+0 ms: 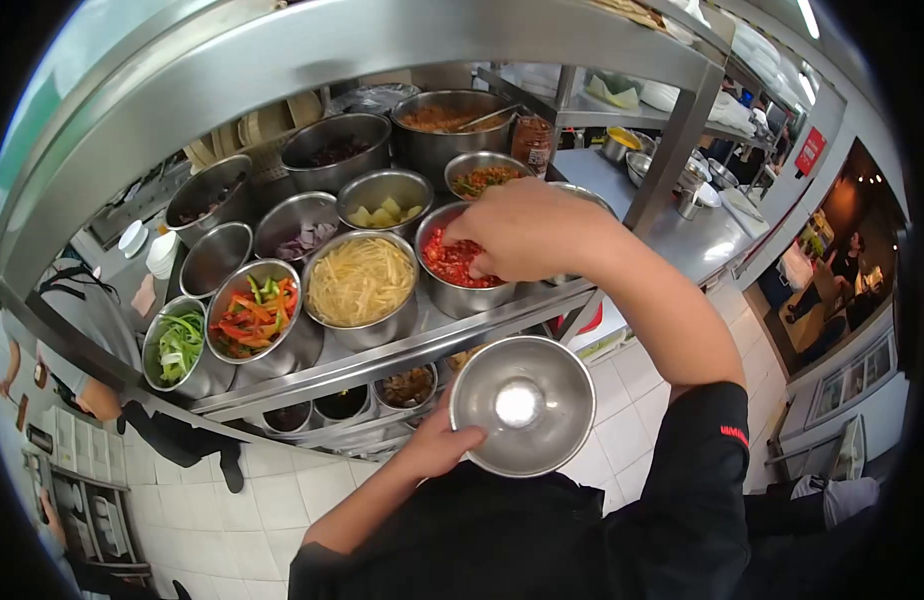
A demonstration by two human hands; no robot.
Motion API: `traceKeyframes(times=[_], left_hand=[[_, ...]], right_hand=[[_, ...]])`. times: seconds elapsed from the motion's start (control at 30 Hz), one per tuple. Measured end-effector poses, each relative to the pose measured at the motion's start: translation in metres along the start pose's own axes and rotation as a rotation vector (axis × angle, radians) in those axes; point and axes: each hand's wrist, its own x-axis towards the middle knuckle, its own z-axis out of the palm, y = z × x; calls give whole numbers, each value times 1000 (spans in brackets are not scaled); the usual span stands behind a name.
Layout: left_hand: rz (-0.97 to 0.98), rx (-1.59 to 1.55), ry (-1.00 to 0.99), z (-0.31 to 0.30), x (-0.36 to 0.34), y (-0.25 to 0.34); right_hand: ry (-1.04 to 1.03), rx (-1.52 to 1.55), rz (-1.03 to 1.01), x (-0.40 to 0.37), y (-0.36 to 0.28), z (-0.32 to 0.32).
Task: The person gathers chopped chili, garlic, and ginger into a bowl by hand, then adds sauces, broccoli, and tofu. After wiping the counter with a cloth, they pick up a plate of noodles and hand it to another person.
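Observation:
My left hand (440, 445) grips the rim of a steel bowl (482, 445), which looks empty inside, with the thumb over the edge. Above and to the right, my right hand (517, 235) reaches down into a metal pot of chopped red peppers (447, 262). Its fingers are bent into the red pieces, and the fingertips are partly hidden. Just left of that pot stands a pot of pale yellow strips (362, 280). Behind are a pot of pale chunks (387, 212) and a pot of mixed chopped vegetables (482, 180).
Pots of sliced peppers (254, 315) and green strips (182, 345) stand at the left of the steel shelf. A metal post (672, 150) rises right of my right hand. More containers (407, 385) sit below. Co-workers (82, 320) are at the left.

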Motion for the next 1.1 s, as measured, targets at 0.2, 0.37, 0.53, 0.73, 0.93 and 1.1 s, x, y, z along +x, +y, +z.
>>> traceKeyframes(times=[0.2,0.37,0.53,0.73,0.93,1.1], left_hand=[[35,-113,129,-14,-28,27],[73,-93,83,-22,-25,39],[36,-82,38,-18,-14,55],[-31,-163,15,-11,0,59],[-78,-171,6,-8,9,66],[-46,-221,-4,-3,14,66]], right_hand=[[-155,64,-20,29,8,8],[-144,177,-52,26,15,10],[-49,146,-122,28,20,17],[70,358,-82,7,34,-13],[-87,311,-481,-48,3,2],[-14,528,-412,-56,20,-10]])
